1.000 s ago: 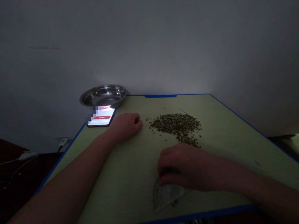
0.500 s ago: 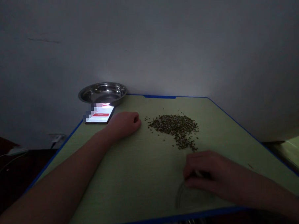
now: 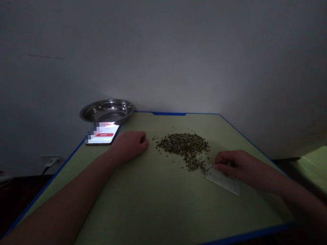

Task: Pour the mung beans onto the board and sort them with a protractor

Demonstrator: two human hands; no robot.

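Note:
A spread heap of small dark green beans or seeds [image 3: 183, 145] lies on the pale green table [image 3: 145, 202]. My right hand [image 3: 231, 161] is to the right of the heap, pinching the edge of a small clear plastic bag [image 3: 221, 180]. The bag lies slanted on the tabletop, one corner among the nearest grains, and a few dark grains show at that end. Left of the heap, my left hand [image 3: 132, 145] rests on the table, fingers curled into a loose fist with nothing visible inside.
A lit smartphone [image 3: 104, 135] lies beside my left hand. Behind it, a shiny metal basin [image 3: 107, 110] stands at the far left corner near the grey wall [image 3: 160, 57]. Blue trim edges the table. A plug with a cable [image 3: 50, 162] is on the wall at left.
My right hand has moved from the table's near side up toward the heap, bringing the plastic bag to its edge. My left hand keeps its place. The view has shifted slightly.

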